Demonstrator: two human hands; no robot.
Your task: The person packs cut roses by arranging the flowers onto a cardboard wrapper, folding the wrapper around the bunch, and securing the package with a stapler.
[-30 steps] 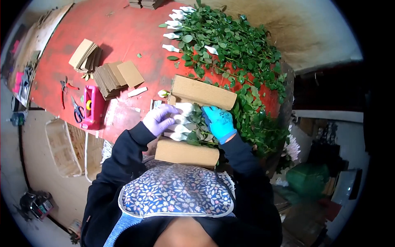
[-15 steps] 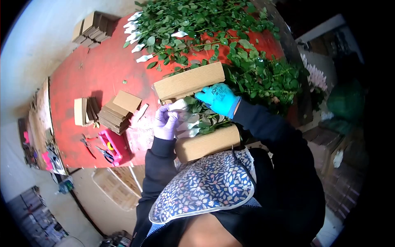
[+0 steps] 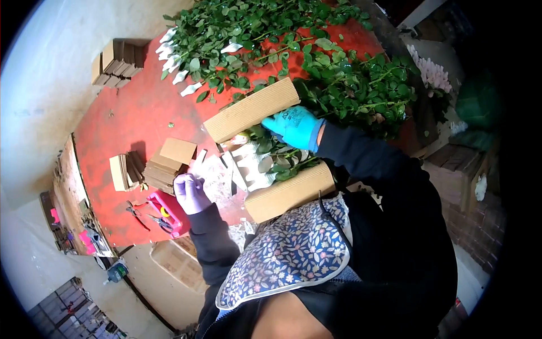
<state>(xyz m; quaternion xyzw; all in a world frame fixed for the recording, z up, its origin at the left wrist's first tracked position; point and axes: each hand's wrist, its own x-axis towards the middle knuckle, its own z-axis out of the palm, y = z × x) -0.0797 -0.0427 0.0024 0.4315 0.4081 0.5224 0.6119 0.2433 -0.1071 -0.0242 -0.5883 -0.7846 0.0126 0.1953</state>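
My right hand (image 3: 293, 129), in a blue glove, is closed around leafy rose stems (image 3: 268, 138) beside the upper corrugated cardboard flap (image 3: 252, 110). Just left of those leaves a pale pinkish rose head (image 3: 240, 138) shows under the flap's edge. Below it, white sleeved heads (image 3: 254, 166) lie between that flap and the lower corrugated flap (image 3: 291, 193). My left hand (image 3: 192, 194), in a lavender glove, is at the near end of a stack of cardboard pieces (image 3: 169, 164). Its fingers are curled together; anything inside them is hidden.
Leafy stems (image 3: 243, 34) with white-sleeved heads cover the back of the red table (image 3: 118, 130). More stems (image 3: 367, 90) lie at right. A pink holder (image 3: 171, 212), red-handled pliers (image 3: 137, 214), a smaller cardboard stack (image 3: 125, 171) and folded cardboard (image 3: 117, 63) are at left.
My left hand has left the white-sleeved head beneath the upper flap and moved left and down to the cardboard stack. A pinkish rose head now shows there. My right hand stays on the stems.
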